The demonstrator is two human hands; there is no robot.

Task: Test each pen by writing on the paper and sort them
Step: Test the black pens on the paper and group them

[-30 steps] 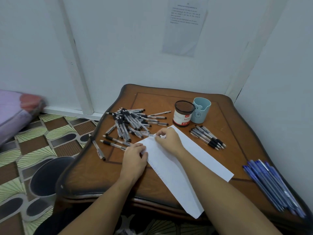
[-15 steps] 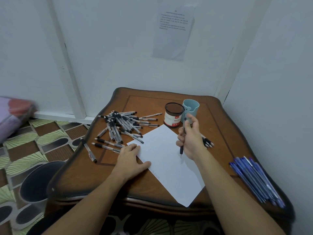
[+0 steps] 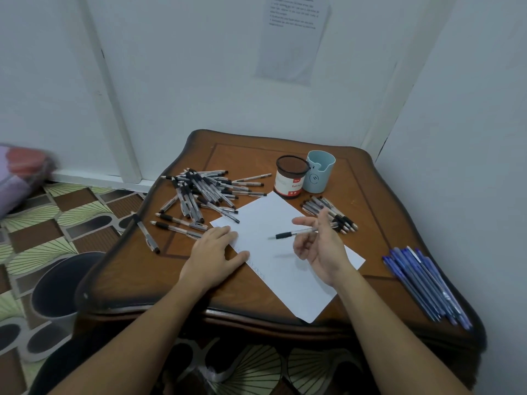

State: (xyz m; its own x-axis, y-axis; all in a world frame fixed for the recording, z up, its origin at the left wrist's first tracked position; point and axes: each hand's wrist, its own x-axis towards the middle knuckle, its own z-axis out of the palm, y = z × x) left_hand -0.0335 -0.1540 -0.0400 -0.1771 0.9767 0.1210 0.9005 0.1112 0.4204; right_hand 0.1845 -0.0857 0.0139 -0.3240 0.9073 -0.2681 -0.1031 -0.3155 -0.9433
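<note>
Left hand [image 3: 212, 253]: is lying flat with fingers straight, pressing on the paper [image 3: 265, 220] at its left edge, probably so the sheet is not sliding during writing.
Right hand [image 3: 322, 246]: is hovering palm-up over the paper, fingers loosely curled, holding a black-grip pen [image 3: 296, 232] by its rear end. The tip is pointing left, clear of the sheet, and I judge the pen is being readied for a test stroke.
Untested pile [image 3: 199, 189]: is lying heaped toward the tabletop's [image 3: 370, 195] far-left corner, touching the paper's far edge.
Sorted groups: a few black-grip pens [image 3: 330, 212] are lying just beside the paper's right edge. The blue pens [image 3: 425, 283] are lying along the tabletop's right edge, well apart, seemingly to keep the sorts separate.
Cups: the brown pen pot [image 3: 291, 178] and light blue cup [image 3: 318, 172] are standing together near the far edge.
Hard to make out: the palm is hiding which fingers are clamping the pen. The faint marks along the paper's left edge are too small to read. The cups' contents are not showing.
</note>
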